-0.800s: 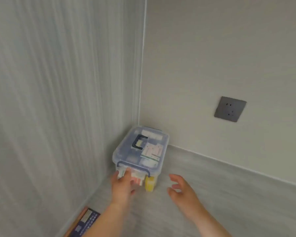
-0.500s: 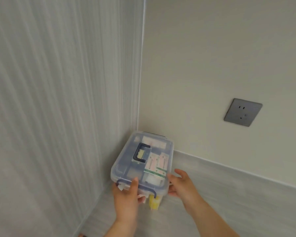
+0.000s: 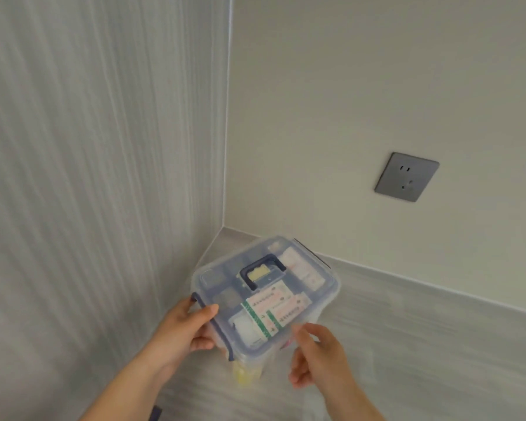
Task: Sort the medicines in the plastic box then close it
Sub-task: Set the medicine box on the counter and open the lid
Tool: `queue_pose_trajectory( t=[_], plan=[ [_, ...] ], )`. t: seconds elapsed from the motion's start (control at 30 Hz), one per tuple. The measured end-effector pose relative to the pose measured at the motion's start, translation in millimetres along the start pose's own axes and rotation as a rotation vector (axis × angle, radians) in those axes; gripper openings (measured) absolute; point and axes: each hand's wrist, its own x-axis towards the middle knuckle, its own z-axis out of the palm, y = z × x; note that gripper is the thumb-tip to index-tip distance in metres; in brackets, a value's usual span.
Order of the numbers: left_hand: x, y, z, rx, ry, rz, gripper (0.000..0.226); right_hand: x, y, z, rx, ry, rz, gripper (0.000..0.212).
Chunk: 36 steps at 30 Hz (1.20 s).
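Since the earlier frames, the plastic box [image 3: 264, 294] has come out of the corner toward me and has turned, so its long side now points to about 2 o'clock; it is tilted, and I cannot tell if it touches the grey counter [image 3: 422, 344] or hangs above it. From my remote seat I see the left hand [image 3: 184, 331] clamped on the box at its 8 o'clock edge, thumb on top of the lid beside the dark blue latch [image 3: 213, 326], other fingers under the rim. The right hand [image 3: 319, 357] is at the 5 o'clock corner, fingers bent and spread; the fingertips are very near the clear wall, but I cannot tell if they truly grip it.

The lid is on. A dark blue handle [image 3: 263, 271] lies flat in the middle of the lid. Through the clear plastic I see medicine packets [image 3: 275, 309] with green and pink print, and something yellow [image 3: 246, 375] low inside at 6 o'clock.

A grey wall socket [image 3: 407, 177] sits on the wall at 2 o'clock, well apart from the box.
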Motion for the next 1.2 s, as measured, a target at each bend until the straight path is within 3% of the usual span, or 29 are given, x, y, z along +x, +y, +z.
queue_pose_trajectory(
  t=[0.13,0.23,0.33,0.47,0.57,0.63,0.7,0.77,0.87,0.93,1.07,1.2],
  plan=[
    [-15,-4,0,0.032,-0.091,-0.031,0.011,-10,10,-36,-0.013,0.401,-0.181,0.022],
    [-31,-5,2,0.064,-0.173,-0.063,0.015,-17,4,-61,-0.071,0.539,-0.29,0.007],
    [-49,-7,9,0.079,-0.28,-0.113,0.036,-22,-5,-83,-0.247,0.437,-0.226,0.021],
    [-74,-11,26,0.076,-0.398,-0.178,0.055,-39,-7,-108,-0.345,0.282,-0.114,0.014],
    [-89,-18,42,0.095,-0.429,-0.171,0.036,-55,2,-130,-0.29,0.31,-0.097,0.013],
    [-97,-26,66,0.133,-0.296,-0.094,0.012,-63,11,-147,-0.225,0.352,-0.085,0.017],
    [-98,-30,90,0.262,-0.051,0.059,0.022,-69,17,-161,-0.173,0.376,-0.087,0.018],
    [-99,-27,107,0.433,0.069,0.196,0.028,-74,22,-173,-0.231,0.383,-0.104,0.019],
    [-96,-21,109,0.713,0.056,0.19,0.04,-79,22,-187,-0.508,0.293,-0.127,0.02],
    [-100,-19,107,0.75,0.069,0.139,0.046,-80,19,-193,-0.639,0.219,-0.127,0.022],
    [-107,-20,113,0.976,0.137,0.076,0.036,-80,14,-192,-0.818,0.204,-0.181,0.027],
    [-111,-10,112,0.968,0.074,-0.011,0.034,-80,11,-184,-1.118,0.241,-0.21,0.026]
  ],
)
